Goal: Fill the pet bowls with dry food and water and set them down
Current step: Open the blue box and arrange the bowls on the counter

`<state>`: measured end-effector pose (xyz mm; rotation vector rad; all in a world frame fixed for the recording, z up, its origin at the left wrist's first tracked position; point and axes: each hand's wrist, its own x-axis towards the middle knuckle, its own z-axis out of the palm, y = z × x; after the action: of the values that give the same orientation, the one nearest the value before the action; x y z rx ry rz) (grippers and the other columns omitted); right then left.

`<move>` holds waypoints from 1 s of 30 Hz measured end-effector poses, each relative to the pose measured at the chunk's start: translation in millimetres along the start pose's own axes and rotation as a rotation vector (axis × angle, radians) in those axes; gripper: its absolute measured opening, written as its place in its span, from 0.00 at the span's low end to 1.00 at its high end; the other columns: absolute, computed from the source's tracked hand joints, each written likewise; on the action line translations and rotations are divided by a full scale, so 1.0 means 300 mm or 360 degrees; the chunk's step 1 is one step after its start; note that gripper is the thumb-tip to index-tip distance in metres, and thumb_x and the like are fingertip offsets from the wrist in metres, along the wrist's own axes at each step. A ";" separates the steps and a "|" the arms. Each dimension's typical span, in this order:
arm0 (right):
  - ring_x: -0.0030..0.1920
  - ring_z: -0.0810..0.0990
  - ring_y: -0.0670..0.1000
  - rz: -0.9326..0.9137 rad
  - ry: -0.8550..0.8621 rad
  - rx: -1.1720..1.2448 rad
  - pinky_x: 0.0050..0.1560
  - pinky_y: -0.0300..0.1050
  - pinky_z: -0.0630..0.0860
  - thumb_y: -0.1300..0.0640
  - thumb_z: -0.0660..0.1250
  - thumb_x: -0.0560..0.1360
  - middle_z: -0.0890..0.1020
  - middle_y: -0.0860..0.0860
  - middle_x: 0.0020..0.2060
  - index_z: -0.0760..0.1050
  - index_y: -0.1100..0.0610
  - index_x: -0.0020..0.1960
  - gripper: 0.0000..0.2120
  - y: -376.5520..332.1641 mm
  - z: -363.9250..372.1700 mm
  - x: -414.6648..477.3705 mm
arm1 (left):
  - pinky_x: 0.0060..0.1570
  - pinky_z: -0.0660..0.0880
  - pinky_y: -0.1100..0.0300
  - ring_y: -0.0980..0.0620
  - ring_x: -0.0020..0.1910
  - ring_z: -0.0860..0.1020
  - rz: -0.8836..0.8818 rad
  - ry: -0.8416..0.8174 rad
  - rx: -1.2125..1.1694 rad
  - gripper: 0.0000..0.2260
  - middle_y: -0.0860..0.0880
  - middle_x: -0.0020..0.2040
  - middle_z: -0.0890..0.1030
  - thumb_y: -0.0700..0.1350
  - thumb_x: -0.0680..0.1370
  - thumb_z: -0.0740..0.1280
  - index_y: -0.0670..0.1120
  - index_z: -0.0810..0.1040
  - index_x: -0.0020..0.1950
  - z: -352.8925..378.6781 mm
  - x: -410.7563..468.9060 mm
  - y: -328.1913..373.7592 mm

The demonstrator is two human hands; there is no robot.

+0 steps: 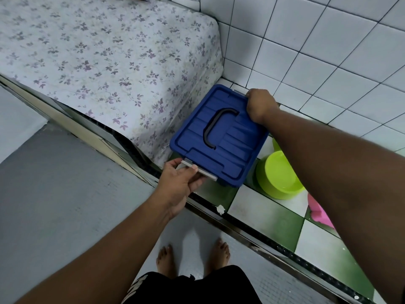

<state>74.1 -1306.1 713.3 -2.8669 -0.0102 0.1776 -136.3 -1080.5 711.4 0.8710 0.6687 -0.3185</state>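
Down on the checked floor, a green bowl sits just right of a blue-lidded box beside the mattress. The left hand pinches the near grey clip, while the right hand curls over the box's far edge. If one clip springs early, the box could lurch into the bowl.

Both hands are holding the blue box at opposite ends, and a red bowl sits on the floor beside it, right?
Not quite. The head view shows the bowl beside the blue box is lime green, not red. The left hand and right hand do hold the box at opposite ends.
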 end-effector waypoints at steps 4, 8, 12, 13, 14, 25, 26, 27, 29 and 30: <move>0.57 0.78 0.63 0.0025 0.0004 -0.0008 0.57 0.54 0.77 0.66 0.60 0.77 0.78 0.63 0.59 0.75 0.63 0.63 0.15 -0.006 0.001 -0.002 | 0.51 0.84 0.44 0.39 0.54 0.86 -0.0123 -0.0025 0.0071 0.21 0.35 0.59 0.83 0.29 0.82 0.62 0.42 0.65 0.73 -0.011 0.028 0.022; 0.57 0.78 0.63 0.0031 0.0029 -0.0001 0.57 0.53 0.77 0.66 0.61 0.77 0.78 0.63 0.59 0.75 0.62 0.63 0.16 -0.007 0.004 -0.003 | 0.52 0.83 0.44 0.39 0.56 0.85 -0.0151 -0.0075 0.0096 0.20 0.35 0.61 0.83 0.30 0.82 0.62 0.40 0.66 0.74 -0.025 0.038 0.022; 0.57 0.77 0.63 0.0024 0.0022 -0.0006 0.57 0.52 0.77 0.67 0.61 0.76 0.77 0.63 0.59 0.74 0.63 0.63 0.16 -0.006 0.007 -0.006 | 0.53 0.84 0.46 0.39 0.57 0.84 -0.0135 -0.0130 0.0081 0.19 0.35 0.60 0.84 0.30 0.82 0.61 0.39 0.66 0.74 -0.041 0.044 0.014; 0.57 0.77 0.63 0.0025 0.0020 0.0001 0.57 0.52 0.77 0.67 0.61 0.76 0.77 0.63 0.59 0.74 0.63 0.63 0.16 -0.006 0.008 -0.006 | 0.52 0.84 0.47 0.39 0.58 0.84 -0.0129 -0.0149 0.0070 0.19 0.35 0.60 0.84 0.31 0.83 0.61 0.39 0.66 0.74 -0.046 0.043 0.012; 0.57 0.77 0.63 0.0025 0.0021 0.0006 0.57 0.52 0.77 0.67 0.62 0.76 0.77 0.63 0.59 0.74 0.63 0.63 0.16 -0.007 0.009 -0.006 | 0.51 0.84 0.48 0.39 0.58 0.84 -0.0124 -0.0167 0.0067 0.19 0.36 0.59 0.84 0.31 0.82 0.61 0.39 0.66 0.74 -0.049 0.040 0.012; 0.59 0.77 0.63 0.0026 0.0014 -0.0022 0.57 0.53 0.75 0.68 0.63 0.75 0.76 0.63 0.60 0.73 0.64 0.64 0.17 -0.014 0.007 -0.009 | 0.50 0.84 0.53 0.43 0.55 0.86 -0.0126 -0.0291 0.0167 0.13 0.39 0.56 0.86 0.32 0.83 0.60 0.43 0.69 0.66 -0.074 0.044 0.028; 0.59 0.77 0.63 0.0025 0.0012 -0.0023 0.58 0.53 0.75 0.68 0.62 0.76 0.76 0.63 0.60 0.73 0.64 0.64 0.17 -0.015 0.006 -0.010 | 0.50 0.84 0.53 0.43 0.55 0.85 -0.0122 -0.0299 0.0172 0.13 0.39 0.56 0.86 0.32 0.83 0.60 0.43 0.69 0.67 -0.077 0.045 0.028; 0.59 0.76 0.64 0.0024 0.0011 -0.0025 0.58 0.53 0.75 0.68 0.62 0.76 0.76 0.64 0.60 0.73 0.64 0.64 0.17 -0.016 0.004 -0.011 | 0.51 0.84 0.53 0.42 0.56 0.85 -0.0118 -0.0310 0.0176 0.14 0.39 0.57 0.85 0.32 0.83 0.60 0.42 0.68 0.68 -0.079 0.046 0.027; 0.59 0.76 0.64 0.0018 0.0012 -0.0035 0.58 0.53 0.75 0.68 0.62 0.76 0.76 0.64 0.60 0.73 0.64 0.64 0.17 -0.016 0.001 -0.014 | 0.52 0.84 0.52 0.41 0.58 0.84 -0.0110 -0.0313 0.0205 0.16 0.38 0.59 0.85 0.33 0.83 0.61 0.40 0.68 0.70 -0.075 0.046 0.030; 0.59 0.76 0.63 0.0014 0.0007 -0.0041 0.58 0.53 0.75 0.68 0.62 0.76 0.76 0.64 0.60 0.73 0.64 0.65 0.17 -0.015 -0.001 -0.018 | 0.52 0.84 0.52 0.41 0.58 0.84 -0.0107 -0.0308 0.0236 0.16 0.38 0.59 0.84 0.34 0.83 0.62 0.39 0.69 0.71 -0.068 0.045 0.035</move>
<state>68.9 -1302.0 715.4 -2.8934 0.0009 0.1738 -129.1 -1058.0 699.4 0.9465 0.4999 -0.5113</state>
